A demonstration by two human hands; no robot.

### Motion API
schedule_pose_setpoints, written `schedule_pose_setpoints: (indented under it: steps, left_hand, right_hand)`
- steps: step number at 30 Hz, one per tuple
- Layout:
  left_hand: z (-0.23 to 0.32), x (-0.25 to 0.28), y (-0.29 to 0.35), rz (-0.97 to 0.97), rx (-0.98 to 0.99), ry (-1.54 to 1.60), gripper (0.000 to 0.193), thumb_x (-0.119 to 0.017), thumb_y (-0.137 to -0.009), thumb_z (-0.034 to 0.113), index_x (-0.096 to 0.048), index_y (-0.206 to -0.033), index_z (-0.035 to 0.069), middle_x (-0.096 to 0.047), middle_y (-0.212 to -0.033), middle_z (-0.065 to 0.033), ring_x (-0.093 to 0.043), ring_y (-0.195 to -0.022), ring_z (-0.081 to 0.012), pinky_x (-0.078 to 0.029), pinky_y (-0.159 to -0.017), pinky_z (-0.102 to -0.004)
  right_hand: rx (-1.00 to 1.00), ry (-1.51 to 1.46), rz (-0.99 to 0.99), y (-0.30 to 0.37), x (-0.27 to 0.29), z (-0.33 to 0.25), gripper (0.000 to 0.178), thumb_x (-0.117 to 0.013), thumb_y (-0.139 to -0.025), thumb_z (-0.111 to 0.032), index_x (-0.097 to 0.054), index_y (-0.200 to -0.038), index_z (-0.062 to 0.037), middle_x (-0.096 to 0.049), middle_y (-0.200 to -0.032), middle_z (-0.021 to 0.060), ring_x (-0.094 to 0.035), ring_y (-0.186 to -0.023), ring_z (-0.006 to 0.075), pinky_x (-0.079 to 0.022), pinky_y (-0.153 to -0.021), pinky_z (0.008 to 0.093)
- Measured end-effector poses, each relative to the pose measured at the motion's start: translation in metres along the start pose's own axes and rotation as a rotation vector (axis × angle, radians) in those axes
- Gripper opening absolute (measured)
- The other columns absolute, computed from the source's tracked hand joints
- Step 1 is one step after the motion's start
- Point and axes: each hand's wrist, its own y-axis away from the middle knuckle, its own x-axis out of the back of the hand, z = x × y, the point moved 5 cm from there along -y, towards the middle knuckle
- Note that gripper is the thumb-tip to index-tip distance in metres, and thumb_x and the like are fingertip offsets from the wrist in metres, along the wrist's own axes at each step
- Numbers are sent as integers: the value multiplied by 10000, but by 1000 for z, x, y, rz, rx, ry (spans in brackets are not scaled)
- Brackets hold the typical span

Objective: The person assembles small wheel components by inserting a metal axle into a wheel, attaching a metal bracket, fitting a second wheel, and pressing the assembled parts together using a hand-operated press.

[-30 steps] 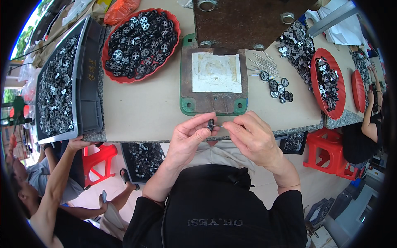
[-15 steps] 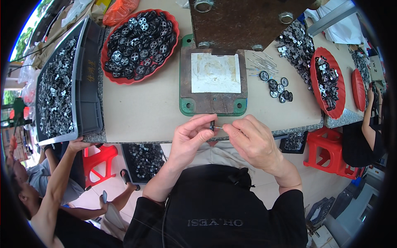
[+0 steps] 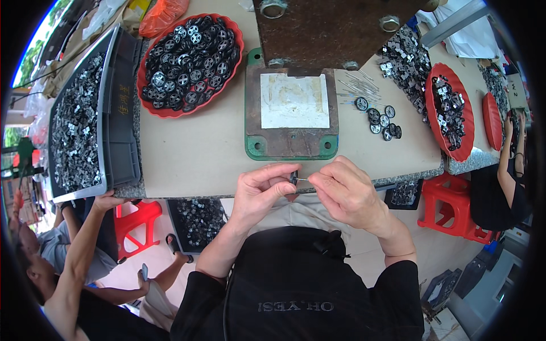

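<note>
Between the thumb and fingers of my left hand (image 3: 260, 190) is a small black toy wheel (image 3: 294, 177), held edge-on near the table's front edge. My right hand (image 3: 347, 190) pinches a thin metal axle rod (image 3: 303, 179), whose visible end meets the wheel's side; whether it sits in the hub I cannot tell. Beyond my hands stands a press base (image 3: 293, 145) with a green rim and a white pad (image 3: 296, 102). Loose metal rods (image 3: 359, 85) and several black wheels with silver spokes (image 3: 374, 116) lie to the right of the base.
A red scalloped tray (image 3: 170, 113) heaped with wheels stands at left, beside a grey crate (image 3: 122, 153) of small dark parts. A heavy brown metal block (image 3: 335, 34) overhangs the base. Rightward are a parts pile (image 3: 405, 68) and another red tray (image 3: 467, 145). Other people sit nearby on both sides.
The wheel has turned slightly in my left fingers, so more of its face shows. My right hand has shifted a little to the right, rod still pinched.
</note>
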Motion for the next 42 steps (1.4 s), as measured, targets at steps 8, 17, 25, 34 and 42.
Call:
schedule_pose_setpoints:
  steps: [8,17,25,34,42]
  left_hand:
    - [1,-6,-5,-25,-79,-43,294,-593,-812,-70,-582,-1105,-45,-607,-1041,-119,-618,-764,-147,-544,-665,-257]
    - [-8,2,-5,59,28,102,300,-599,-854,59,-550,-1137,-25,-609,-1074,-147,-628,-902,-208,-523,-782,-300]
    - [-12,-4,-2,47,107,220,326,-583,-860,46,-532,-1178,-4,-594,-1103,-163,-626,-927,-241,-523,-809,-316]
    - [-14,1,-3,41,103,242,343,-599,-838,17,-538,-1175,-4,-594,-1101,-153,-625,-925,-221,-520,-811,-300]
    - [-7,-11,-4,40,87,202,306,-610,-836,2,-559,-1138,5,-635,-993,-108,-623,-870,-158,-507,-630,-280]
  right_hand:
    - [-24,52,17,4,2,1,220,-659,-642,34,-592,-851,29,-518,-758,88,-516,-656,228,-452,-560,320]
    - [-344,252,120,-5,51,74,267,-668,-745,-113,-609,-986,-15,-603,-905,139,-594,-829,315,-490,-673,388]
    - [-556,848,335,-21,86,203,318,-675,-742,-178,-601,-1018,-38,-569,-922,112,-591,-869,296,-491,-704,404]
    - [-589,274,419,-17,83,149,281,-641,-769,-152,-576,-1019,-42,-578,-932,63,-579,-806,160,-461,-658,304]
    - [-588,-1170,319,37,7,70,404,-584,-827,-49,-465,-1205,35,-518,-1077,91,-518,-965,132,-451,-811,254]
